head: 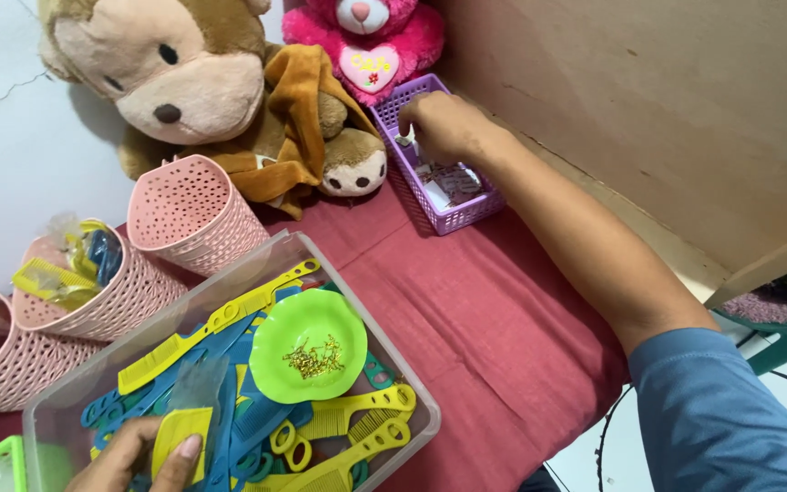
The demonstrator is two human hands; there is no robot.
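Right hand reaching into purple basket, fingers curled together around something small, too hidden to tell what. Left hand pinching yellow comb over clear bin.

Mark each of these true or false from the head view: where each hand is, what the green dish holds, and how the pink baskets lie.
1. The right hand reaches into the purple basket. True.
2. The left hand holds a blue comb. False: it holds a short yellow comb.
3. The green dish holds small gold pieces. True.
4. The green dish sits on the red cloth. False: it rests on the combs inside the clear tub.
5. The pink baskets stand upright. False: they lie tipped on their sides.
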